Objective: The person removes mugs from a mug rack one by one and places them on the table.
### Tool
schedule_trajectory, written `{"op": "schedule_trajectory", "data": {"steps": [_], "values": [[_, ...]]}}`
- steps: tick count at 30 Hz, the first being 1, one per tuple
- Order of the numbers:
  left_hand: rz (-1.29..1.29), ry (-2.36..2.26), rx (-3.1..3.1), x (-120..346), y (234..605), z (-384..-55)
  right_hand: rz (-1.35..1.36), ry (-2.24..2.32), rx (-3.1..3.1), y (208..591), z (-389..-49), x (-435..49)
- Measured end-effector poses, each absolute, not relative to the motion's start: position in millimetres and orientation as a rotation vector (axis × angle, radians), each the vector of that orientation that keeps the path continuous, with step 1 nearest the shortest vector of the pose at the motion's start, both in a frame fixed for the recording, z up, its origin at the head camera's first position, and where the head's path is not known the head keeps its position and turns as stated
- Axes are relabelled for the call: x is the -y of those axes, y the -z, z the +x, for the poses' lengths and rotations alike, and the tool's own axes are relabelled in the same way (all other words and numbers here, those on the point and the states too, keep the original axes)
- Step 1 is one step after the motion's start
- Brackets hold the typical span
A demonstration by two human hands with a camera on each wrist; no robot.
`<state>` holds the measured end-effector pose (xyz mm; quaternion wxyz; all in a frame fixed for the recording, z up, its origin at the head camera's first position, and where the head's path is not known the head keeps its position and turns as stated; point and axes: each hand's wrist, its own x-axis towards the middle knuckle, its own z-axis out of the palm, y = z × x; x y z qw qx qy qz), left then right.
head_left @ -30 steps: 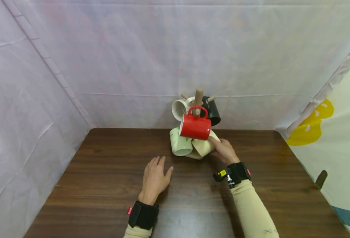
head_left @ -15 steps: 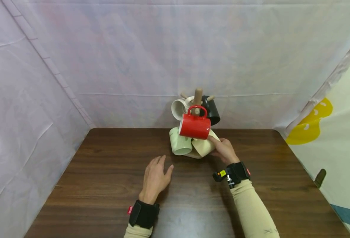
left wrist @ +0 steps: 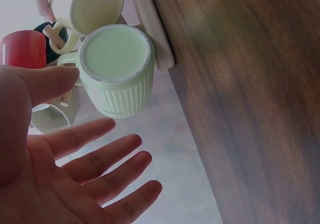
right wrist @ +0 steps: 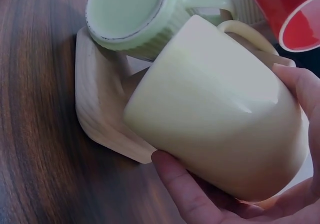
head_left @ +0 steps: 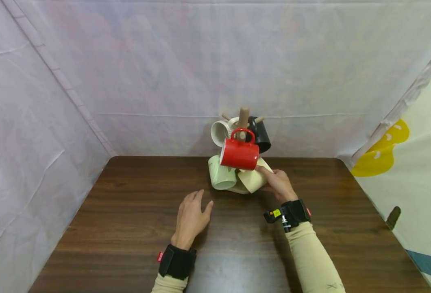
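My right hand (head_left: pixel 279 185) grips a cream mug (right wrist: pixel 220 104), thumb on one side and fingers curled under the other. Its handle (left wrist: pixel 67 43) appears to loop round a peg of the wooden mug tree (head_left: pixel 243 118). Beside it a ribbed pale green mug (head_left: pixel 221 175) hangs tilted on the stand. Above both, a red mug (head_left: pixel 239 154) hangs by its handle at the front. My left hand (head_left: pixel 190 219) is held spread over the table, apart from the green mug and holding nothing.
A white ribbed mug (head_left: pixel 219 133) and a black mug (head_left: pixel 262 136) hang on the stand's rear pegs. The stand's wooden base (right wrist: pixel 102 99) rests on the dark wood table (head_left: pixel 138 203) near its back edge. Pale cloth (head_left: pixel 157 81) hangs behind.
My right hand and the cream mug have shifted slightly to the right, a little away from the green mug. My left hand stays almost where it was.
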<state>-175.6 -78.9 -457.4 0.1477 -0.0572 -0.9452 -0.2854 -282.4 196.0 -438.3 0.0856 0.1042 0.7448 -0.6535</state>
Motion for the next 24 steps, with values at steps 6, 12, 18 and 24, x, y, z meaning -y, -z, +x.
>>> {"op": "schedule_trajectory", "data": {"steps": [6,12,18,24], "values": [[-0.166,0.814,2.710,80.2,455.1,-175.9,0.326,1.932,-2.225,436.5,-279.3,-201.4],[-0.165,0.829,2.704,80.3,453.3,-175.1,0.319,1.944,-2.227,436.1,-277.3,-206.3],[-0.163,0.836,2.710,79.3,453.1,-174.3,0.327,1.951,-2.232,434.1,-273.5,-210.0],[-0.159,0.841,2.710,78.4,453.2,-173.9,0.324,1.941,-2.245,431.6,-270.6,-213.5]]}}
